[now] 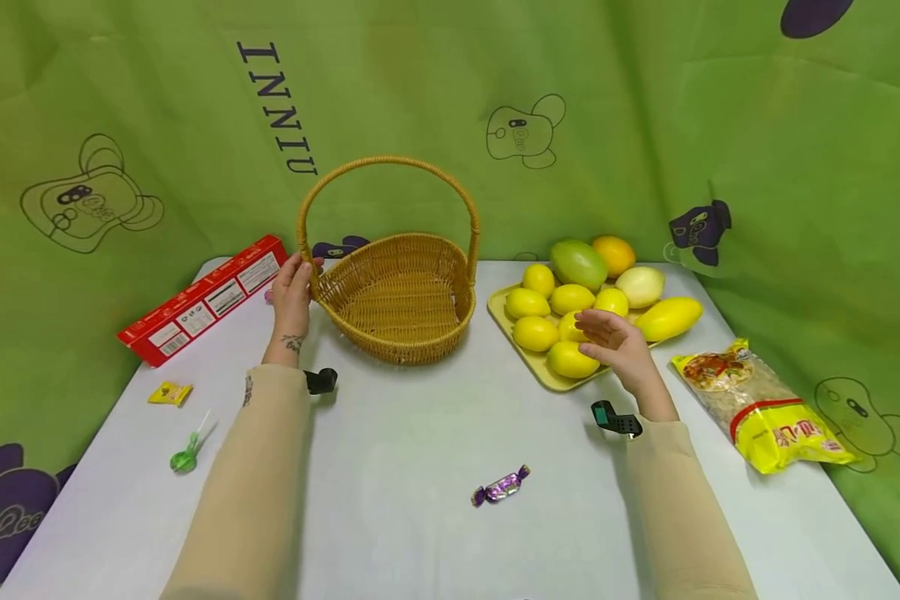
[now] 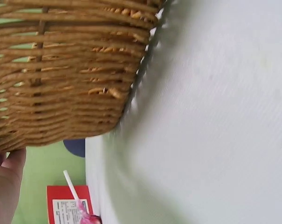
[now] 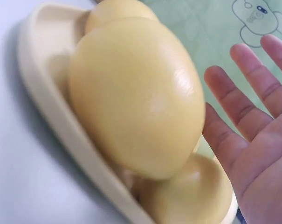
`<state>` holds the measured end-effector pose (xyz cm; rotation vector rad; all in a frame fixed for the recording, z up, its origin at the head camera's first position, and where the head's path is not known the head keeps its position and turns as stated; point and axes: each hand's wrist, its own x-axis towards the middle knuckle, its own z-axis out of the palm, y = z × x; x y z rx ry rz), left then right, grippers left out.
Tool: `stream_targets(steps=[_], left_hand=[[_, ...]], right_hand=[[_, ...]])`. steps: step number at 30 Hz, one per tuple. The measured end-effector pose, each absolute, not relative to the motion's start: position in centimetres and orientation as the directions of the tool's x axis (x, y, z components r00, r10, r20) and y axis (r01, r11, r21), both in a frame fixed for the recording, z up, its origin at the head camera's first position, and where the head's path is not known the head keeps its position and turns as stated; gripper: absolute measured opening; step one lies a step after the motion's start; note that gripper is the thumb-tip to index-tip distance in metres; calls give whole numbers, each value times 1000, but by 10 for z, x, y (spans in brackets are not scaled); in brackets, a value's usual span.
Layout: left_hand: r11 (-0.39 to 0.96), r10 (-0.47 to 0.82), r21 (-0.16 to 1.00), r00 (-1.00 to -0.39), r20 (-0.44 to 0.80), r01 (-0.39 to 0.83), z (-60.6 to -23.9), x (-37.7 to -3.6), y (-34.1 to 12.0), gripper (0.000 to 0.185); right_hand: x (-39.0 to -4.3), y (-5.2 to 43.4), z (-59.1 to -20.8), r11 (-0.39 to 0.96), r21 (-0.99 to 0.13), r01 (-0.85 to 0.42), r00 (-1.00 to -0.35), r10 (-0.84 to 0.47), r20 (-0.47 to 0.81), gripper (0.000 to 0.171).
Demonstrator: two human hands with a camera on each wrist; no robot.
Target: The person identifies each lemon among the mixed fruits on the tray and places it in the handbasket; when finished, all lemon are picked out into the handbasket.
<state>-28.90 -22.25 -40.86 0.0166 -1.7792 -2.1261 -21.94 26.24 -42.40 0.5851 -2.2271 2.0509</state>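
Two hands are at work on the white table (image 1: pixel 420 433). The left hand (image 1: pixel 294 293) is set against the left rim of the wicker basket (image 1: pixel 401 300), fingers curled at the weave where the handle rises; the left wrist view shows a thumb (image 2: pixel 8 175) just beside the basket wall, so the basket seems to be steadied rather than lifted. The basket stands near the far edge, left of centre, and is seen empty. The right hand (image 1: pixel 617 342) hovers with fingers spread and relaxed, holding nothing, over the near end of the tray (image 1: pixel 528 367) towards the far right corner. In the right wrist view the palm (image 3: pixel 257 154) is just beside a yellow lemon (image 3: pixel 136 98), with no contact visible. The step in hand is judged to be the reach for a fruit. For the next move, the fingers would need to be closed round the nearest lemon (image 1: pixel 572 358) without the neighbouring fruit being nudged off the tray, while the basket is kept steady.
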Motion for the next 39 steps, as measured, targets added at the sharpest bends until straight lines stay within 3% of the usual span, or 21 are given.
stream_targets(steps=[7,17,31,39], left_hand=[[-266,-389,912,-900,196,314,-417,-279,-219,18],[-385,-443,827,-869,223,409,-421,-259,-214,16],[-351,-419,844,-874,245,405,-413,-254,-214,18],[-238,-406,893,-875,265,381,-408,-253,-222,19]], right_hand=[[-216,262,-437,165,-948,-270,-936,-274,219,48],[-213,252,-441,438,-886,-153,-959,-283,25,52],[-214,255,-449,498,-860,-109,-955,-291,-47,59],[-214,248,-437,407,-899,-162,-954,-296,39,52]])
